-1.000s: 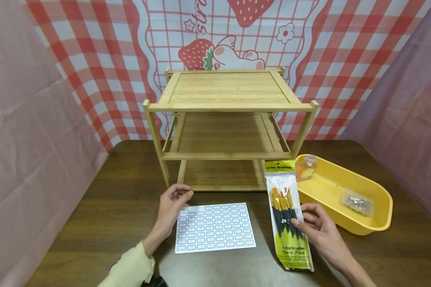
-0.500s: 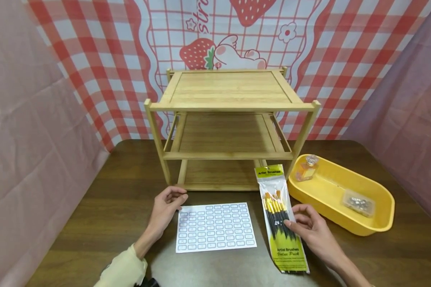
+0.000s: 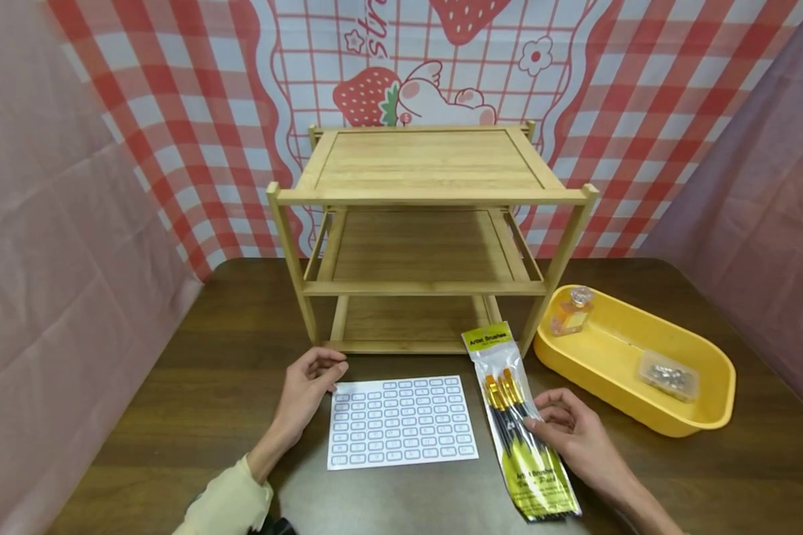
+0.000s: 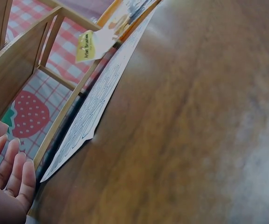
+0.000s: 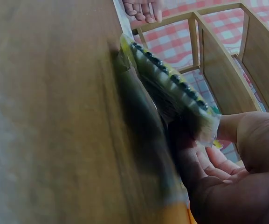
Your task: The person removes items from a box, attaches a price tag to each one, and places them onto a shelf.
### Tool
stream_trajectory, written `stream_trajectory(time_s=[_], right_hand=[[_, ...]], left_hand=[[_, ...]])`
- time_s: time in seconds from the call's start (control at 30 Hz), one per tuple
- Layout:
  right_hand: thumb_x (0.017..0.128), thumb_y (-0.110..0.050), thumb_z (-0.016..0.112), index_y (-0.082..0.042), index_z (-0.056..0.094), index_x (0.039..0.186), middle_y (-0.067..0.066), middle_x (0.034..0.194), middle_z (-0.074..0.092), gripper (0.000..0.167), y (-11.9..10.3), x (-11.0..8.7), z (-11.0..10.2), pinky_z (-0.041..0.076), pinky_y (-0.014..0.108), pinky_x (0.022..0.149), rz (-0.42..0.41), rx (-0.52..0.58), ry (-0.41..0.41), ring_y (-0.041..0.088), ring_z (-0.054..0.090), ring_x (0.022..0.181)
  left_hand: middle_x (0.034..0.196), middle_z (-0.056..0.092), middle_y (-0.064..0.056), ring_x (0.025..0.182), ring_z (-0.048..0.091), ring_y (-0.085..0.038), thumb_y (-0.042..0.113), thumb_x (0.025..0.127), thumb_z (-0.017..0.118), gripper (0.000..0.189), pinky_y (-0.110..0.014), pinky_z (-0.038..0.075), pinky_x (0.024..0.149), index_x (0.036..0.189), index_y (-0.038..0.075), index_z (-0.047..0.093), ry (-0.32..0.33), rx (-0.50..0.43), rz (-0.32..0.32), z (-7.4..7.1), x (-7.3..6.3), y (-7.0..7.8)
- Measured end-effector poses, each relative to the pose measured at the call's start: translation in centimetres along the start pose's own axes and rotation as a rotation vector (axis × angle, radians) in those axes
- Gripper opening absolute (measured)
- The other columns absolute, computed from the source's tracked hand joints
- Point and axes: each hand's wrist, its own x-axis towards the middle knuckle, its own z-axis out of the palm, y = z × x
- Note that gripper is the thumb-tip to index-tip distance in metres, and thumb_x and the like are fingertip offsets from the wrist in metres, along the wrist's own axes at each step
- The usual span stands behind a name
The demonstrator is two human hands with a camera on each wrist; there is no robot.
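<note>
A clear and yellow pack of artist brushes (image 3: 511, 416) is tilted over the table, right of a white label sheet (image 3: 401, 423). My right hand (image 3: 565, 431) pinches its right edge, thumb on the front and fingers behind. In the right wrist view the pack (image 5: 171, 84) shows edge-on, a row of black brush ends along it, with its lower end close over the tabletop. My left hand (image 3: 308, 390) rests by the sheet's upper left corner, its fingers loosely bent and nothing between them, as the left wrist view also shows of the hand (image 4: 8, 177).
Behind the sheet stands a three-tier wooden shelf (image 3: 428, 197). On the right a yellow basin (image 3: 616, 327) holds a perfume bottle (image 3: 572, 310) and a small clear box of metal pieces (image 3: 669, 375). A checked cloth (image 3: 194, 104) hangs at the back.
My right hand has brought the brush pack leftward and its top nearer to me, tilting it more toward the sheet. The left hand has drifted slightly left, then stayed.
</note>
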Motion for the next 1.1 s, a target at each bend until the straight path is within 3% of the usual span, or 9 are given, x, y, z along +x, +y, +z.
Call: stream_trajectory(time_s=[0.23, 0.6, 0.93, 1.1], right_hand=[[0.088, 0.006, 0.075, 0.010, 0.054, 0.111, 0.016, 0.093, 0.066, 0.031, 0.3, -0.1, 0.3, 0.060, 0.029, 0.069, -0.021, 0.001, 0.005, 0.017, 0.069, 0.078], [0.082, 0.005, 0.081, 0.004, 0.059, 0.102, 0.007, 0.083, 0.062, 0.030, 0.3, -0.4, 0.5, 0.053, 0.025, 0.057, -0.023, -0.196, 0.066, 0.013, 0.058, 0.068], [0.083, -0.005, 0.085, 0.000, 0.059, 0.101, 0.005, 0.083, 0.060, 0.032, -0.4, -0.5, 0.5, 0.053, 0.024, 0.061, 0.014, -0.410, 0.096, 0.015, 0.056, 0.071], [0.082, -0.006, 0.085, -0.001, 0.060, 0.099, 0.003, 0.082, 0.059, 0.031, -0.5, -0.7, 0.5, 0.053, 0.023, 0.062, -0.028, -0.458, 0.097, 0.013, 0.056, 0.071]], left_hand=[[0.098, 0.070, -0.014, 0.080, 0.063, -0.021, -0.002, 0.095, 0.070, 0.014, -0.023, 0.054, 0.066, 0.108, -0.007, 0.068, 0.004, -0.008, -0.002, -0.1, 0.0, -0.1], [0.098, 0.070, -0.014, 0.081, 0.063, -0.020, -0.002, 0.095, 0.070, 0.014, -0.023, 0.054, 0.065, 0.107, -0.008, 0.068, 0.002, -0.013, 0.006, -0.1, -0.1, -0.1], [0.099, 0.070, -0.014, 0.084, 0.065, -0.020, -0.001, 0.096, 0.070, 0.015, -0.024, 0.055, 0.066, 0.108, -0.008, 0.068, -0.002, -0.011, 0.000, -0.2, -0.1, 0.0], [0.099, 0.070, -0.014, 0.086, 0.065, -0.022, -0.002, 0.095, 0.069, 0.014, -0.024, 0.055, 0.067, 0.108, -0.007, 0.068, 0.000, -0.002, -0.009, -0.3, 0.0, -0.2]])
